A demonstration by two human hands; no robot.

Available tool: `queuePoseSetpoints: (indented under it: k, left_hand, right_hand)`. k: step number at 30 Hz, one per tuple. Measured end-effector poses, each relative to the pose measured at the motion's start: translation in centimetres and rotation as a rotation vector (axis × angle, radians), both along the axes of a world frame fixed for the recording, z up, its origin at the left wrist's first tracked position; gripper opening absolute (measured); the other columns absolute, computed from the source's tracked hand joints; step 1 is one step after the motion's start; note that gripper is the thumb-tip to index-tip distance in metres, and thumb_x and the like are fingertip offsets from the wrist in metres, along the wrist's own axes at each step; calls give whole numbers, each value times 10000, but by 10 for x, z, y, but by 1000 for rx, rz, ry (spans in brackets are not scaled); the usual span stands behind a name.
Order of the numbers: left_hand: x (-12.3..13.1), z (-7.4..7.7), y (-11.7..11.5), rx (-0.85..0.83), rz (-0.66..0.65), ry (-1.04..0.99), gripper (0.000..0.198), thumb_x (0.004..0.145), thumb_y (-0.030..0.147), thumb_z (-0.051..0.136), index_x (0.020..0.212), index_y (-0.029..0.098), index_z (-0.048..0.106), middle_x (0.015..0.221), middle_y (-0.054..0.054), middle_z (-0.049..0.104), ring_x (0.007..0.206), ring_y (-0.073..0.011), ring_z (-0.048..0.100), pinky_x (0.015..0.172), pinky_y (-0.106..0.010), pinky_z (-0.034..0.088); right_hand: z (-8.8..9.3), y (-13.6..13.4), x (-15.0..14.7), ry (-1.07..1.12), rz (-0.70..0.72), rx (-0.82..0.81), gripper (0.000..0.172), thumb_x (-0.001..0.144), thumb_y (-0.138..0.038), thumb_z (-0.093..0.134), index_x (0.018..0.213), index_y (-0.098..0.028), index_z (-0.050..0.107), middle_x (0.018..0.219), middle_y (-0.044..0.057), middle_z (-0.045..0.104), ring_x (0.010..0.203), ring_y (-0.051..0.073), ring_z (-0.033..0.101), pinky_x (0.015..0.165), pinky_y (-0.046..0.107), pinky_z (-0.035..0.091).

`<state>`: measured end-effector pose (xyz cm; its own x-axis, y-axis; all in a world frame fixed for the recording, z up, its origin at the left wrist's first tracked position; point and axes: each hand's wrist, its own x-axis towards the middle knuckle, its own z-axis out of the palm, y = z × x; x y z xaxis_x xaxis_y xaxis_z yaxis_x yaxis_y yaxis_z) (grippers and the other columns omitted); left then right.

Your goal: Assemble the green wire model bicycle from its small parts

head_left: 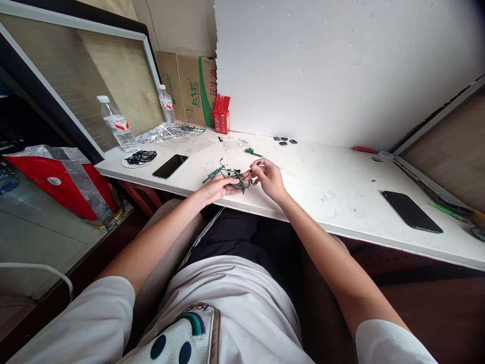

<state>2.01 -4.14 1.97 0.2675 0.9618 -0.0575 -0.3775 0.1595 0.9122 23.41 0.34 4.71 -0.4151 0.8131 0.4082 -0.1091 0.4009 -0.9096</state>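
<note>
A small green model bicycle [244,187] with thin spoked wheels is at the table's front edge. My left hand [216,189] grips it from the left, thumb on top and fingers underneath. Over its right end, my right hand [270,178] is closed in a pinch, thumb against fingertips. Whatever is between those fingertips is too small to make out. Just beyond the hands lies a loose green part [251,151] with a thin stem.
On the left are a dark phone [170,166], a white plate [123,163] of black parts, and water bottles [120,126]. A red box [222,115] and a carton [185,86] stand behind. Small dark green pieces [283,143] lie near the wall. A black phone [412,211] lies right.
</note>
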Motion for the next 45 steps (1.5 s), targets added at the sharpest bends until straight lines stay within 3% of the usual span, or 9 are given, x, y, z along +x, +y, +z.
queuePoseSetpoints:
  k: [25, 45]
  left_hand:
    - [2, 3, -4, 13, 11, 32, 226, 792, 233, 884, 959, 93, 823, 1093, -179, 853, 1037, -284, 824, 1115, -495, 596]
    - [3, 1, -4, 25, 4, 66, 262, 769, 258, 917, 938, 89, 810, 1056, -192, 848, 1108, -332, 815, 1123, -524, 587]
  right_hand:
    - [3, -2, 2, -23, 41, 3, 596, 892, -812, 738, 992, -238, 611, 936, 96, 852, 806, 219, 821, 547, 249, 534]
    - [3, -1, 3, -71, 71, 5, 594, 913, -802, 721, 1059, -238, 602, 936, 85, 839, 795, 198, 798, 537, 233, 542]
